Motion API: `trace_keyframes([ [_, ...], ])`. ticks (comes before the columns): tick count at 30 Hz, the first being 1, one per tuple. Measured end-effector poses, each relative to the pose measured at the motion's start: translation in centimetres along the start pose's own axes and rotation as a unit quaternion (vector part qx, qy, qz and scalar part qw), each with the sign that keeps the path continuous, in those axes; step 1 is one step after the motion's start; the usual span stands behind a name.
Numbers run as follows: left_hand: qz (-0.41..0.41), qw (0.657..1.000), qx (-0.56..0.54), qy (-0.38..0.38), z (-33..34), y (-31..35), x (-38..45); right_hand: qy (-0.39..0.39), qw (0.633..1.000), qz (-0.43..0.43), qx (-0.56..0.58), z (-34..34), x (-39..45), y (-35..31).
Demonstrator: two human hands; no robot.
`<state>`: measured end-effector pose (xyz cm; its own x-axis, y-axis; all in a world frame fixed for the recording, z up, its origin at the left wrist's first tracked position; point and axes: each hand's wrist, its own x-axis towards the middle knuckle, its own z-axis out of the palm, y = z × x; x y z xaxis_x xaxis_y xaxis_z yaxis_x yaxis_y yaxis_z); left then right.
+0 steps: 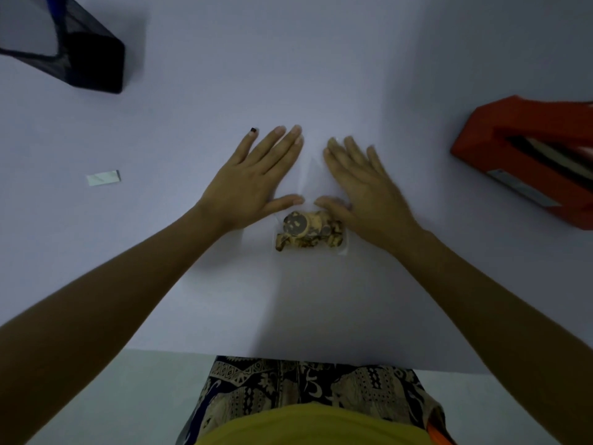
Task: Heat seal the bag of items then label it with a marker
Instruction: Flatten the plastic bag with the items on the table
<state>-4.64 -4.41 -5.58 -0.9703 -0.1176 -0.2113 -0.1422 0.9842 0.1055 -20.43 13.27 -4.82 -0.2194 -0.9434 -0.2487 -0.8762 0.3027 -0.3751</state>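
Observation:
A clear plastic bag (310,178) lies flat on the white table (288,75) in the middle of the view. Small tan and dark items (308,231) are bunched at its near end. My left hand (253,179) rests palm down on the left side of the bag, fingers spread and flat. On the right side my right hand (361,187) lies the same way, its thumb touching the bag just above the items. Neither hand grips anything. The red heat sealer (526,162) sits at the right edge, apart from the hands. No marker is clearly visible.
A black mesh holder (86,56) stands at the far left corner with something blue inside. A small white strip (103,178) lies on the table to the left of my left hand. The table's near edge runs just in front of my lap.

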Motion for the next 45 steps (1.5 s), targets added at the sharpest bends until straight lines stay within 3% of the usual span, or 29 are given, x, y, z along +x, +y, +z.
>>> trace_keyframes([
  [10,-0.021,1.0,-0.015,-0.008,-0.6,0.6,-0.1,-0.016,0.999,-0.016,-0.025,0.0,-0.7,2.2],
  [15,-0.028,0.993,-0.106,0.042,-1.2,3.0,0.8,-0.008,0.999,-0.015,-0.032,0.0,-0.7,2.2],
  [18,-0.011,0.991,-0.129,0.028,-0.9,3.6,1.5,-0.011,0.999,-0.015,-0.037,-0.1,-0.6,2.1],
  [27,0.02,1.0,0.002,-0.021,0.2,-1.4,-1.8,-0.015,0.999,-0.013,-0.029,-0.2,-0.7,2.3],
  [33,-0.011,0.999,-0.028,-0.025,0.3,-1.2,-2.5,-0.004,0.999,0.003,-0.033,-1.2,-0.3,0.5],
  [38,-0.011,0.999,-0.035,-0.033,0.1,-1.3,-2.5,-0.034,0.993,-0.064,-0.09,-0.5,1.1,-1.4],
  [45,-0.025,0.998,-0.04,-0.033,0.0,-1.1,-2.6,-0.045,0.994,0.02,-0.098,-0.3,-1.2,0.9],
])
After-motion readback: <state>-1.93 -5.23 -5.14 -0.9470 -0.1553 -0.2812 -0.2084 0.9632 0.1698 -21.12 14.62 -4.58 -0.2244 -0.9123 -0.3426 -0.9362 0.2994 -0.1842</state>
